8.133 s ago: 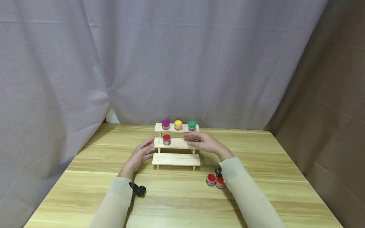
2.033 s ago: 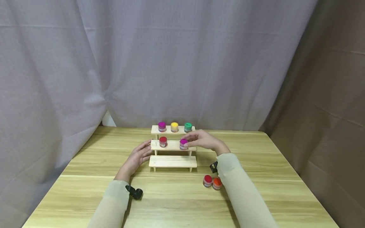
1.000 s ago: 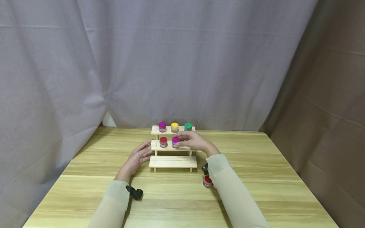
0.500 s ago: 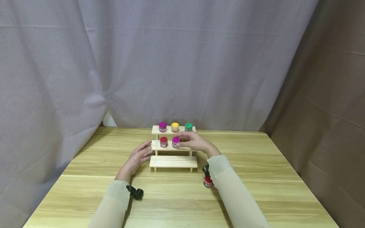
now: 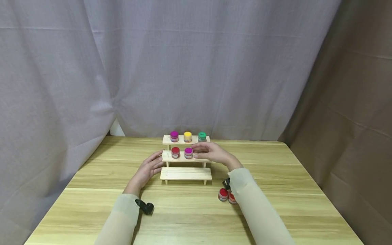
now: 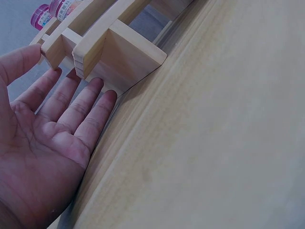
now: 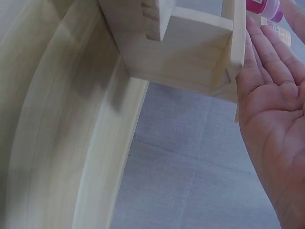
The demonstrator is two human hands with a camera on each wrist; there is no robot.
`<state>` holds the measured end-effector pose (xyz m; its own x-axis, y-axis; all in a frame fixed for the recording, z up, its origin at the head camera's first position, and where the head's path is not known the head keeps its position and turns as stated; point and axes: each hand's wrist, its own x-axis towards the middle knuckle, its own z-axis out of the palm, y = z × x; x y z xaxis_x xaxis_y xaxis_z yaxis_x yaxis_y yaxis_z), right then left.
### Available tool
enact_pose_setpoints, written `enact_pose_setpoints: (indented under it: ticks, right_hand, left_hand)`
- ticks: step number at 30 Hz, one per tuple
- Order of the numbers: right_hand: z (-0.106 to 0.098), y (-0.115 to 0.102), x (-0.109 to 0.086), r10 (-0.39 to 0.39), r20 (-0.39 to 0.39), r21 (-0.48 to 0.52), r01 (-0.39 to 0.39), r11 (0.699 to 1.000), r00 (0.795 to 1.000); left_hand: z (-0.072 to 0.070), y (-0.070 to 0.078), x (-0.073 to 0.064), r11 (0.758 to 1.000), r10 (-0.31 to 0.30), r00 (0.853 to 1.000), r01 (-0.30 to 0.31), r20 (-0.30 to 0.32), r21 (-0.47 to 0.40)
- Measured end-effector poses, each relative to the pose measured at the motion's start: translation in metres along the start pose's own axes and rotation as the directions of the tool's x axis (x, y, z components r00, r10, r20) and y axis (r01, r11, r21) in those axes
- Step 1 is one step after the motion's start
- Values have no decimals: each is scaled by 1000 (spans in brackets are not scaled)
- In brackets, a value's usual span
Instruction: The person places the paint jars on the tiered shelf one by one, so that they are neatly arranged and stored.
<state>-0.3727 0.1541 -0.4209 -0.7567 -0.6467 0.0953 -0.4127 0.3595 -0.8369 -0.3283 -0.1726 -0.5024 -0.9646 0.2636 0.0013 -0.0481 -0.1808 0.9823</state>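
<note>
A three-step wooden display rack stands on the table. On its middle step sit a red-lidded paint jar and, to the right of it, a magenta-lidded paint jar. My right hand is just right of the magenta jar, thumb and fingers spread apart and no longer gripping it. Its fingers extend along the step's end in the right wrist view. My left hand rests its straightened fingertips at the rack's left end; the left wrist view shows the palm facing up, holding nothing.
The top step bears a purple-lidded jar, a yellow jar and a green jar. On the table, a red-lidded jar and an orange-red jar stand near the right sleeve, which partly covers the latter. A grey curtain hangs behind.
The magenta jar came onto the middle step and was shifted left towards the red jar. In the last half second my right hand let go and drew back right. My left hand stayed put.
</note>
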Motion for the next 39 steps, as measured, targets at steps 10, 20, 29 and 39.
enact_pose_setpoints:
  ticks: [10, 20, 29, 39]
  right_hand:
    - [-8, 9, -12, -17, 7, 44, 17, 999, 1000]
    - [-18, 15, -39, -30, -29, 29, 31, 999, 999]
    - [-27, 23, -76, 27, -91, -45, -31, 998, 995]
    - [-28, 45, -125, 59, 9, -21, -59, 998, 998]
  left_hand:
    - [3, 0, 0, 1000, 2, 1000, -2, 0, -9]
    - [4, 1, 2, 1000, 13, 1000, -13, 3, -6]
    - [5, 2, 0, 1000, 3, 1000, -3, 2, -9]
    - [3, 0, 1, 1000, 5, 1000, -5, -1, 1]
